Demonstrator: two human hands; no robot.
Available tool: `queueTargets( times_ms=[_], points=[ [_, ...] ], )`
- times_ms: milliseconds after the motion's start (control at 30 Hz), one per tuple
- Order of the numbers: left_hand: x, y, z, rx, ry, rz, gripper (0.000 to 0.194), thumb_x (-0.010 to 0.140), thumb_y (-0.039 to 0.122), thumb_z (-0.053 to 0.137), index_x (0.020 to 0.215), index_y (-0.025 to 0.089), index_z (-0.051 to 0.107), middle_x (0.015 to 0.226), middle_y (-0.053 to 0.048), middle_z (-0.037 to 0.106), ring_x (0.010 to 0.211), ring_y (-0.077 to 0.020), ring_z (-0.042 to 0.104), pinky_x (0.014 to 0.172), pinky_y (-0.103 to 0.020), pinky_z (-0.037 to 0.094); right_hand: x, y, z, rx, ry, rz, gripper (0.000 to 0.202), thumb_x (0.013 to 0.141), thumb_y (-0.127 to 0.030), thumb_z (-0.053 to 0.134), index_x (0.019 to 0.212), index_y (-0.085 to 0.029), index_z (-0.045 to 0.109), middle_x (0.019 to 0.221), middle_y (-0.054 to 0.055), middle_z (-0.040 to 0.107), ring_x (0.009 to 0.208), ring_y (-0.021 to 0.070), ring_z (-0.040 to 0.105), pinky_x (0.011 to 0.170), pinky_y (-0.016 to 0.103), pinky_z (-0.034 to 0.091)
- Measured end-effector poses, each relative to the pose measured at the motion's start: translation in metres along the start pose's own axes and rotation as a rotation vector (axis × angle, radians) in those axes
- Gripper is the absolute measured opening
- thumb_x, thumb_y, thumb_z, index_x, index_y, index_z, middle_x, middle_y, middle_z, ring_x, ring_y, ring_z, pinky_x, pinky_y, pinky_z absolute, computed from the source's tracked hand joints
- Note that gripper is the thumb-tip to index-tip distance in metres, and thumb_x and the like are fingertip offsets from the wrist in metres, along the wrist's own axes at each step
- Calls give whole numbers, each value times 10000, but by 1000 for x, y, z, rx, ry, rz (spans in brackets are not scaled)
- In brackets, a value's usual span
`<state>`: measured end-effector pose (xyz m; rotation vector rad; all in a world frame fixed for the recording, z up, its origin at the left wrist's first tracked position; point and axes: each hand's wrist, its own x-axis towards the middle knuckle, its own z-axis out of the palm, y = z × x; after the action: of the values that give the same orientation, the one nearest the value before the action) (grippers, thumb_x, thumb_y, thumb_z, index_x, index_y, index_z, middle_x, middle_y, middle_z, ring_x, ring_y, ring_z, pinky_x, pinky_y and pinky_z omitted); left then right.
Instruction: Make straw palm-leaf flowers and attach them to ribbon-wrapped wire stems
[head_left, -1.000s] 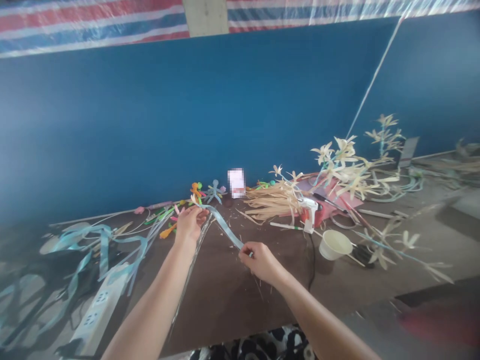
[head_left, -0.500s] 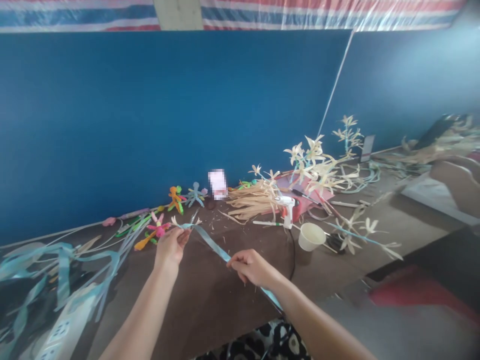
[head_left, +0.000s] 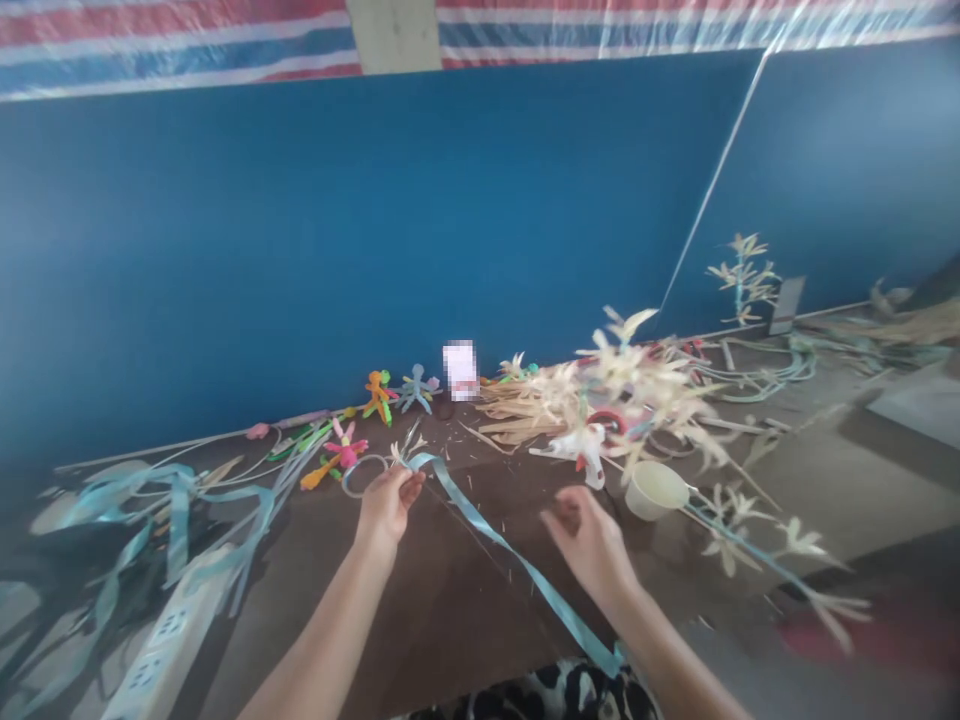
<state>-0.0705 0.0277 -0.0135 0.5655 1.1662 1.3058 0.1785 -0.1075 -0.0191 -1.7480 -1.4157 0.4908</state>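
Observation:
My left hand (head_left: 391,500) is closed in a pinch on one end of a light blue ribbon (head_left: 556,598). Pale straw-like tips (head_left: 409,448) stick up from the same pinch. From there the ribbon hangs in a long slope down to my lap. My right hand (head_left: 589,540) is off the ribbon, to its right, with loosely curled fingers and nothing visible in them. Just beyond it lies a white glue gun (head_left: 586,452). A pale cup (head_left: 654,492) stands to its right.
Dried-leaf flowers (head_left: 637,375) and straw strips (head_left: 510,410) fill the back right. Small coloured figures (head_left: 379,393) lean near the blue wall. A power strip (head_left: 161,640) and loose blue ribbons (head_left: 178,510) occupy the left. A flower stem (head_left: 757,555) juts out at the right.
My right hand has let go of the ribbon and moved right, toward the glue gun. My left hand keeps its pinch. The view has shifted left, and the co-worker's arm at right is out of sight.

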Motion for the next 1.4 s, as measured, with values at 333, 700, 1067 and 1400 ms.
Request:
queueTargets(
  times_ms=[333, 700, 1067, 1400],
  points=[
    [-8, -20, -7, 59, -3, -30, 117, 632, 34, 543, 631, 150, 535, 535, -4, 598, 555, -132, 612, 502, -190, 467, 68, 5, -54, -623, 30, -149, 369, 741, -153, 437, 1101, -233, 441, 1055, 83, 457, 750, 170, 532, 609, 266, 374],
    [-7, -14, -29, 33, 68, -38, 103, 643, 27, 533, 609, 125, 535, 525, -15, 598, 515, -125, 606, 456, -178, 471, 115, -9, -23, -818, -328, -554, 317, 706, -92, 484, 1015, -147, 529, 1049, 125, 472, 983, 250, 398, 731, 322, 363],
    [-5, -17, -46, 25, 53, -74, 122, 672, 12, 508, 618, 110, 555, 547, -29, 609, 506, -108, 599, 450, -168, 488, 121, 1, -9, -704, -560, -775, 187, 698, -139, 535, 842, -197, 641, 999, 87, 538, 958, 232, 445, 783, 335, 341],
    [-3, -17, -50, 35, 83, -95, 152, 676, -15, 495, 610, 112, 548, 547, -34, 603, 505, -107, 597, 444, -156, 485, 132, 14, -15, -571, -521, -687, 200, 663, -131, 547, 838, -165, 637, 784, 54, 611, 789, 164, 525, 711, 252, 378]
  ],
)
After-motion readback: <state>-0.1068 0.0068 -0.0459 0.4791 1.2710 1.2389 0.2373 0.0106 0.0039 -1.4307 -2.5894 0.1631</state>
